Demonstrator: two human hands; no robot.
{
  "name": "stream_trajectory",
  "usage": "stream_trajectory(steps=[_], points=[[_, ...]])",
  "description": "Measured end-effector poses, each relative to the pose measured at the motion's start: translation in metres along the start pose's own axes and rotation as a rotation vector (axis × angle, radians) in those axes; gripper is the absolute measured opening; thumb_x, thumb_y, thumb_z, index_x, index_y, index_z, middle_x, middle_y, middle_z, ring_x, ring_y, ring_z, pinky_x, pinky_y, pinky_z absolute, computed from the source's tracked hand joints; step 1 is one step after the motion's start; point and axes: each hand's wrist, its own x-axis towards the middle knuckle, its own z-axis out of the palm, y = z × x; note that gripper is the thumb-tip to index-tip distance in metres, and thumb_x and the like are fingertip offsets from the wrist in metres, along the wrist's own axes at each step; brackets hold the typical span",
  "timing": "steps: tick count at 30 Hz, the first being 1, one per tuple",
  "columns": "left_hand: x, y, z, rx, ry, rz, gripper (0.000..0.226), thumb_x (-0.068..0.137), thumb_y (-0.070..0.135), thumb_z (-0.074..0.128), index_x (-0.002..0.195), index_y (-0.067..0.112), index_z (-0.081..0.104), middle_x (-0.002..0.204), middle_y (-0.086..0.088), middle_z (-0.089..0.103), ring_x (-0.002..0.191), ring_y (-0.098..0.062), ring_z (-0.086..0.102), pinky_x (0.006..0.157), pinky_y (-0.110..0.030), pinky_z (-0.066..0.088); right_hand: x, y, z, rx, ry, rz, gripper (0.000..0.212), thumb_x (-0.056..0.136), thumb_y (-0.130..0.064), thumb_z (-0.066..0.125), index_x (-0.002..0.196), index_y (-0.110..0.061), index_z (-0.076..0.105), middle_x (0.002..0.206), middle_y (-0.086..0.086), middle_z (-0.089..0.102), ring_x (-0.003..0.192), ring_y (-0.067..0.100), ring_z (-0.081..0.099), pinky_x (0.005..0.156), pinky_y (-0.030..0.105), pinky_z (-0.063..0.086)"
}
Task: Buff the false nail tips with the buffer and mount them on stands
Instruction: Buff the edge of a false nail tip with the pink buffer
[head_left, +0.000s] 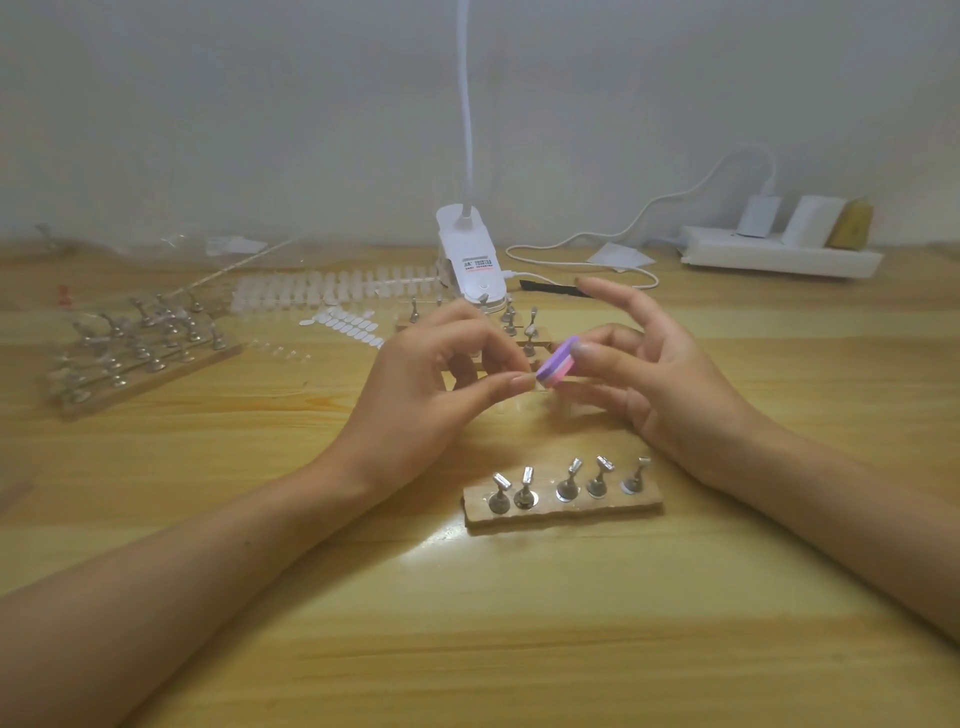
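Purple-and-pink foam is the thing to find first: the buffer block (558, 362) is up off the table at the centre of the frame, pinched between the thumb and a finger of my right hand (670, 384), whose other fingers fan out loose above it. My left hand (431, 384) meets it from the left, thumb and forefinger pinched together right at the block's lower end and the remaining fingers curled under. I judge they hold a clear false nail tip against the buffer, though it is too small and see-through to make out. So I take the step in hand to be buffing, not mounting. Just below my hands, the wooden base (563, 512) carries five metal stands (569, 478), and all five heads look bare, so that row is still to fill. More stands (519, 322) sit behind my hands, partly hidden. At mid left a larger board of stands (145, 364) is too blurred to say whether anything is mounted. Strips of unused nail tips (332, 291) lie upper centre-left beside a white clip lamp (470, 260), so plenty seems left. A power strip (779, 254) sits upper right.
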Motion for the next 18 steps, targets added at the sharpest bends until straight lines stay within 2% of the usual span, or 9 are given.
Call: stream_trajectory(steps=[4, 7, 11, 14, 18], points=[[0.0002, -0.001, -0.0005, 0.014, 0.007, 0.008, 0.014, 0.081, 0.017, 0.078, 0.077, 0.027, 0.069, 0.084, 0.008, 0.06, 0.068, -0.003, 0.055, 0.064, -0.01, 0.041, -0.0023, 0.0002, 0.0035, -0.097, -0.156, 0.009, 0.071, 0.081, -0.008, 0.071, 0.145, -0.025, 0.046, 0.093, 0.011, 0.066, 0.09, 0.028, 0.073, 0.079, 0.036, 0.06], [0.0003, -0.0011, -0.0005, 0.005, 0.01, 0.002, 0.016, 0.08, 0.019, 0.078, 0.076, 0.03, 0.068, 0.085, 0.008, 0.06, 0.066, -0.003, 0.055, 0.065, -0.011, 0.042, 0.0005, 0.0006, 0.0001, 0.002, 0.011, -0.015, 0.073, 0.078, -0.008, 0.069, 0.145, -0.017, 0.043, 0.086, 0.007, 0.067, 0.085, 0.022, 0.074, 0.072, 0.029, 0.059], [-0.0012, -0.0003, 0.0005, -0.011, -0.023, 0.009, 0.013, 0.08, 0.017, 0.078, 0.077, 0.027, 0.07, 0.085, 0.007, 0.06, 0.065, -0.004, 0.053, 0.064, -0.009, 0.04, -0.0002, -0.0012, -0.0019, -0.029, -0.083, 0.016, 0.064, 0.083, -0.008, 0.066, 0.143, -0.019, 0.047, 0.092, 0.009, 0.067, 0.087, 0.023, 0.072, 0.075, 0.03, 0.059], [-0.0018, 0.0013, 0.0008, -0.021, -0.006, -0.002, 0.013, 0.079, 0.018, 0.078, 0.076, 0.027, 0.069, 0.084, 0.009, 0.059, 0.064, -0.002, 0.053, 0.063, -0.009, 0.04, 0.0003, -0.0018, -0.0043, 0.035, -0.02, 0.027, 0.068, 0.081, -0.007, 0.067, 0.144, -0.017, 0.045, 0.088, 0.006, 0.067, 0.083, 0.02, 0.073, 0.069, 0.026, 0.059], [-0.0005, 0.0001, -0.0009, -0.008, 0.01, -0.006, 0.012, 0.08, 0.016, 0.078, 0.076, 0.024, 0.07, 0.084, 0.006, 0.061, 0.066, -0.002, 0.054, 0.064, -0.01, 0.041, -0.0038, -0.0009, 0.0024, -0.073, -0.178, 0.008, 0.067, 0.084, -0.007, 0.072, 0.144, -0.023, 0.047, 0.092, 0.006, 0.067, 0.091, 0.027, 0.073, 0.078, 0.037, 0.06]])
